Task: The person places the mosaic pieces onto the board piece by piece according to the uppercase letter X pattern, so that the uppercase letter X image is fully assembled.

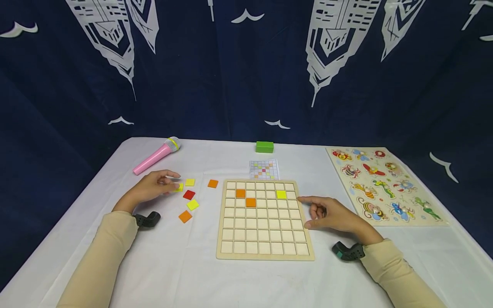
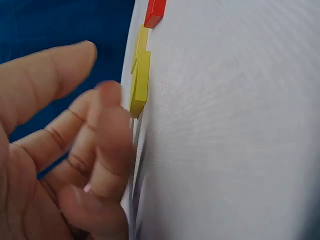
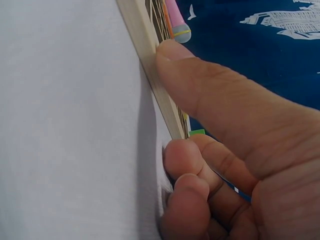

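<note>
My left hand [image 1: 155, 187] hovers low over the left of the table, with a fingertip right at a yellow tile [image 1: 179, 187]. In the left wrist view that yellow tile [image 2: 141, 85] shows beside the fingertip, and thumb and forefinger stand apart. Around it lie another yellow tile [image 1: 190, 182], a red tile [image 1: 189, 194], a third yellow one and two orange tiles [image 1: 185, 216]. The wooden grid board [image 1: 265, 257] bears two orange tiles [image 1: 250, 202] and one yellow tile [image 1: 281, 194]. At its right edge my right hand [image 1: 333, 214] rests thumb and straight forefinger, the other fingers curled under.
Behind the board lie a printed grid card [image 1: 263, 169] with coloured squares and a green block [image 1: 264, 147]. A pink toy microphone [image 1: 155, 156] is at the back left. On the right lies an insect puzzle board [image 1: 385, 188]. A dark blue curtain [image 1: 231, 77] hangs behind the table.
</note>
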`<action>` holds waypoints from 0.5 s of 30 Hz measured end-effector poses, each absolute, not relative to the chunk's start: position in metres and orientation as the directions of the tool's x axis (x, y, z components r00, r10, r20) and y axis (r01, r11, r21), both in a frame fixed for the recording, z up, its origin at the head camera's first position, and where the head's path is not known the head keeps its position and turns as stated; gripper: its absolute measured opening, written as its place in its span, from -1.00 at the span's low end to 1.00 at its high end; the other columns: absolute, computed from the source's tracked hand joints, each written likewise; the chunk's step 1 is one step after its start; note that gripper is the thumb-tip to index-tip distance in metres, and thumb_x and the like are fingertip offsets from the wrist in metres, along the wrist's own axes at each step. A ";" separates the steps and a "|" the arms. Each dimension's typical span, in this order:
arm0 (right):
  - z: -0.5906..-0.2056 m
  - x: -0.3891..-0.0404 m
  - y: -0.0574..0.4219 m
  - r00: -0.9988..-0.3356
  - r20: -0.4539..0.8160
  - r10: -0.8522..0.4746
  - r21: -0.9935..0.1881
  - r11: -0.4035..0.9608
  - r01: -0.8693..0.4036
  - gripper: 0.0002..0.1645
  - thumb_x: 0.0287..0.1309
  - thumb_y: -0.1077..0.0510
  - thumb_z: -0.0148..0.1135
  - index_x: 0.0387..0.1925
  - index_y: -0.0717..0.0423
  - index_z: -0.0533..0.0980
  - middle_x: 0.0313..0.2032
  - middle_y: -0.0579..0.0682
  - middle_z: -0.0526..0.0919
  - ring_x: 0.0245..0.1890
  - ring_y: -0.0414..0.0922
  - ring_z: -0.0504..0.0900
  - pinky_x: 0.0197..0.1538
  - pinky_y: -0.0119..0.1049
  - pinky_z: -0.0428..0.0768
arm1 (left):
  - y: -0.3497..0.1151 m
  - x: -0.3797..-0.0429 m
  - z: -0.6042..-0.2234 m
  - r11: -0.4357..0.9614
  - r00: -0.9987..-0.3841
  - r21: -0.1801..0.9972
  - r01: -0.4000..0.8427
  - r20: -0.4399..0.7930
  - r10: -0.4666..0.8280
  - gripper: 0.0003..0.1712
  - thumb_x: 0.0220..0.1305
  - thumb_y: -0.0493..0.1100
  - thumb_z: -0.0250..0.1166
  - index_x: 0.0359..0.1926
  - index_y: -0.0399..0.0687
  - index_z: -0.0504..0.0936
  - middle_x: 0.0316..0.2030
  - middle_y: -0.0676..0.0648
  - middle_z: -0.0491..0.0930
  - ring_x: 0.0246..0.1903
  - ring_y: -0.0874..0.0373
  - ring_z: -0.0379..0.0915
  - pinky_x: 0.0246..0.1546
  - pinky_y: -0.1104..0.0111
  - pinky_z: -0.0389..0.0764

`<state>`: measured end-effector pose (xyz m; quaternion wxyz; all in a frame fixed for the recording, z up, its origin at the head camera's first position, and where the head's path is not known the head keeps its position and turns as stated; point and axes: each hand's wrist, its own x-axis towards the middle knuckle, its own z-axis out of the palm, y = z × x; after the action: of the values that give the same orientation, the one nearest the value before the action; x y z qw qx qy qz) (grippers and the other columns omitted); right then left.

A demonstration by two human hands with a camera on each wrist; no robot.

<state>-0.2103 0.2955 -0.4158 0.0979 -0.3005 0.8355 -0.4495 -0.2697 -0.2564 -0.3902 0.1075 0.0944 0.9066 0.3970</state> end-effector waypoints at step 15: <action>-0.417 -0.211 0.296 -0.799 0.114 -0.590 -0.796 0.428 -0.429 -0.18 0.14 0.30 0.62 0.37 0.50 0.47 -0.40 -0.14 0.57 -0.49 -0.28 0.41 -0.41 -0.37 0.44 | -0.259 -0.269 -0.400 0.733 -0.968 0.676 0.079 -0.124 0.218 -0.41 0.31 -0.17 0.52 0.30 -0.29 0.64 -0.16 -0.10 0.65 -0.14 -0.02 0.46 -0.11 0.22 0.48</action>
<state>-0.2112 0.2958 -0.4170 0.0913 -0.3032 0.8399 -0.4408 -0.2687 -0.2594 -0.4003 0.0979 0.0802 0.9257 0.3564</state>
